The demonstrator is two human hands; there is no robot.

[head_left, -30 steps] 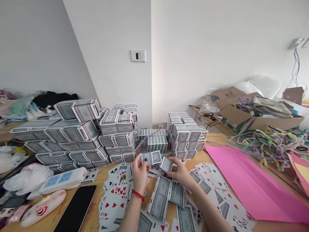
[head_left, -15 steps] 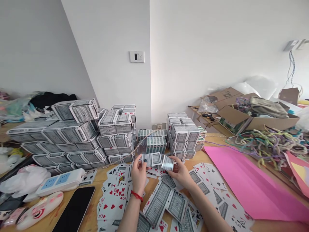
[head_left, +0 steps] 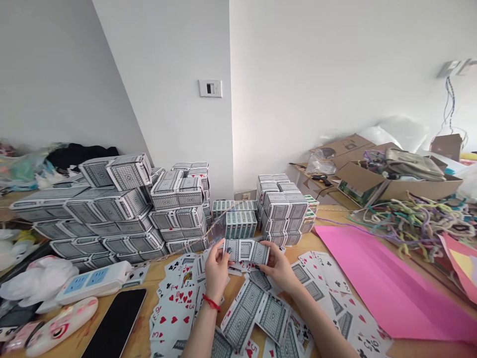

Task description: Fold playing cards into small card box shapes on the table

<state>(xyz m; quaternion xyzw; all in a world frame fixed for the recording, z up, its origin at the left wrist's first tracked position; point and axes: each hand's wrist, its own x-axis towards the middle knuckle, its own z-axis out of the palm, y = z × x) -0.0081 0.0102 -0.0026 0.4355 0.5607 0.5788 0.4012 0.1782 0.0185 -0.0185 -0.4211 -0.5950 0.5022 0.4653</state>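
Note:
My left hand (head_left: pixel 216 263), a red string on its wrist, pinches the left end of a small piece made of folded playing cards (head_left: pixel 237 249) with patterned grey-green backs. At the other end my right hand (head_left: pixel 278 263) grips a folded playing card (head_left: pixel 260 252), which now meets that piece edge to edge. Whether the two are hooked together I cannot tell. Below my hands lie larger folded-card blocks (head_left: pixel 242 313), backs up. Loose playing cards (head_left: pixel 175 315) spread face up to the left, and more loose cards (head_left: pixel 328 271) lie to the right.
Stacked card blocks (head_left: pixel 112 204) rise at the left, with another stack (head_left: pixel 285 206) behind my right hand. Green card boxes (head_left: pixel 240 223) stand between. A phone (head_left: pixel 115 323), a power strip (head_left: pixel 95 282), pink paper (head_left: pixel 387 283), tangled cords (head_left: pixel 417 221) and a cardboard box (head_left: pixel 421 189) surround the work area.
My right hand has brought its folded card left and levelled it, closing the gap to the piece in my left hand. The cards and stacks on the table have stayed put.

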